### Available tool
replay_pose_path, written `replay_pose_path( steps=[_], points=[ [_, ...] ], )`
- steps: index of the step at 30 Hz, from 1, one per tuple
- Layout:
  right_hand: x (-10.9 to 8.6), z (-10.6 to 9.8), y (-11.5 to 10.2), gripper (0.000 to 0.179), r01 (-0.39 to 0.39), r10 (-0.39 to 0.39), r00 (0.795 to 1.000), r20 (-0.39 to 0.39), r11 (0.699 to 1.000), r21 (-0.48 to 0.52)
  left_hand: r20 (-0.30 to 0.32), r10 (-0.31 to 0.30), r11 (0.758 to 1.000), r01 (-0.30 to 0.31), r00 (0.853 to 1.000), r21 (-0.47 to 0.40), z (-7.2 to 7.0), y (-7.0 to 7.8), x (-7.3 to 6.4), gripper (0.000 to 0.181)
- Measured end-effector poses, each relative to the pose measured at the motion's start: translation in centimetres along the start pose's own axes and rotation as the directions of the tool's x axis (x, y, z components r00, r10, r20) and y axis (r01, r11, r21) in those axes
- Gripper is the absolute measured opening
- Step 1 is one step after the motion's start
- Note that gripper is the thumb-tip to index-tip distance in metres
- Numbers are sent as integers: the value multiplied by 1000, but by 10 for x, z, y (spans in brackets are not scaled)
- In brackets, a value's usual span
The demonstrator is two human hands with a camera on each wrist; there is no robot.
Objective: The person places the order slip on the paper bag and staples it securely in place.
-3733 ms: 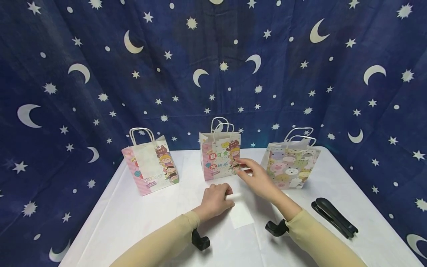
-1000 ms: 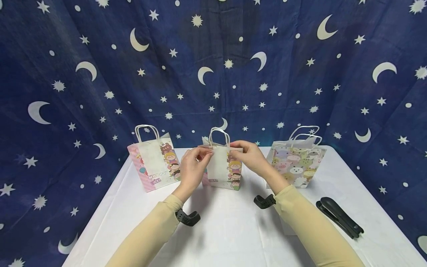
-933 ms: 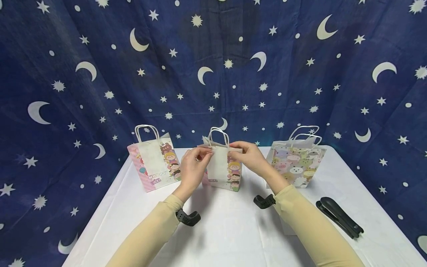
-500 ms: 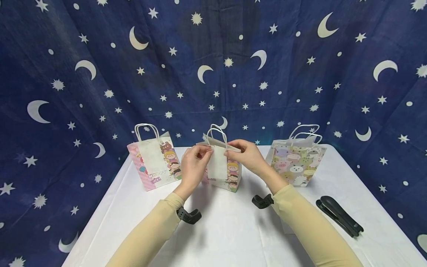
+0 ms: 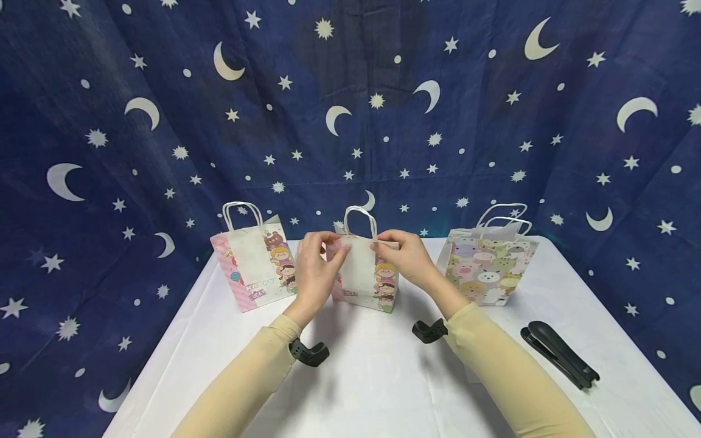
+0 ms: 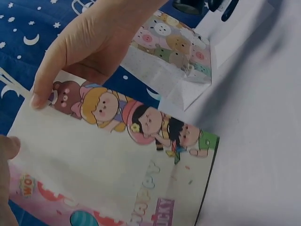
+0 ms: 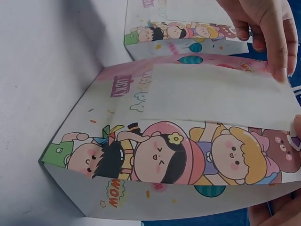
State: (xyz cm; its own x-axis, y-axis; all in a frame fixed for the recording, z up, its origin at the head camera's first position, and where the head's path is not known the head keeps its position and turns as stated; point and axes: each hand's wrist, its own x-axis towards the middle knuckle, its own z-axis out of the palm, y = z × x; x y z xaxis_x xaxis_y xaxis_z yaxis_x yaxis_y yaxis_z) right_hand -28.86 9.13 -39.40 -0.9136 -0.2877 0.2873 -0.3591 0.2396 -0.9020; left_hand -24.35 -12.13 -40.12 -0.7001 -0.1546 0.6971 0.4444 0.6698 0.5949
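A small paper gift bag (image 5: 383, 286) with cartoon children stands upright at the middle of the table. Over its printed front lies a white paper sheet (image 7: 211, 94), near the top edge. My left hand (image 5: 316, 267) pinches the bag's rim and the sheet's upper left corner between thumb and fingers. On the other side of the twisted handle (image 5: 359, 210), my right hand (image 5: 408, 255) pinches the rim by the sheet's upper right corner. The right wrist view shows the right fingers (image 7: 282, 209) partly behind the bag wall. The bag's inside is hidden in the head view.
To the left stands a matching bag (image 5: 282, 267) with a white sheet (image 5: 249, 258) on its front. An animal-print bag (image 5: 484, 274) stands to the right. A black stapler (image 5: 561, 354) lies on the white-covered table (image 5: 378, 389). A starry curtain (image 5: 350, 79) hangs behind.
Earlier my left hand held the white sheet on the table while my right touched the middle bag. Now the sheet is against the bag's front, both hands at its rim. The bag has turned slightly.
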Motion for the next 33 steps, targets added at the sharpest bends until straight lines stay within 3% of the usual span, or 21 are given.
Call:
replay_pose_path(
  steps=[3, 6, 8, 10, 12, 14, 17, 21, 23, 30, 33],
  points=[
    [-1, -3, 1, 29, -4, 4, 1000, 4, 1000, -14, 33, -17, 1000, 18, 999, -19, -2, -2, 1, 67],
    [-2, -7, 1, 29, -2, 3, 1000, 24, 1000, -29, 159, -86, 988, 104, 984, -111, -4, -6, 6, 99],
    [-2, -9, 1, 27, 3, -2, 999, 40, 1000, -30, 288, -141, 957, 205, 947, -207, -6, -9, 11, 108],
    [-3, -11, 2, 25, 6, -5, 998, 57, 1000, -27, 404, -190, 909, 316, 895, -272, -7, -12, 16, 106],
    [-3, -12, 2, 23, 1, 0, 998, 68, 1000, -18, 481, -221, 870, 395, 848, -296, -8, -16, 20, 100],
    [-3, -12, 2, 22, -9, 9, 997, 81, 1000, -4, 519, -226, 852, 425, 824, -305, -9, -18, 22, 86],
    [-4, -12, 1, 22, -20, 19, 997, 81, 1000, 11, 545, -217, 839, 441, 810, -320, -9, -20, 24, 59],
    [-4, -12, 2, 22, -20, 19, 998, 66, 1000, 5, 579, -192, 798, 469, 793, -378, -8, -20, 24, 31],
    [-4, -12, 2, 21, -22, 21, 998, 62, 1000, 6, 588, -188, 785, 480, 787, -392, -6, -20, 25, 27],
    [-5, -12, 3, 24, -25, 25, 999, 48, 1000, 2, 622, -207, 781, 510, 755, -359, -6, -17, 25, 28],
    [-5, -11, 3, 26, -25, 25, 999, 45, 1000, -4, 616, -213, 782, 510, 759, -358, -5, -17, 25, 26]
  ],
)
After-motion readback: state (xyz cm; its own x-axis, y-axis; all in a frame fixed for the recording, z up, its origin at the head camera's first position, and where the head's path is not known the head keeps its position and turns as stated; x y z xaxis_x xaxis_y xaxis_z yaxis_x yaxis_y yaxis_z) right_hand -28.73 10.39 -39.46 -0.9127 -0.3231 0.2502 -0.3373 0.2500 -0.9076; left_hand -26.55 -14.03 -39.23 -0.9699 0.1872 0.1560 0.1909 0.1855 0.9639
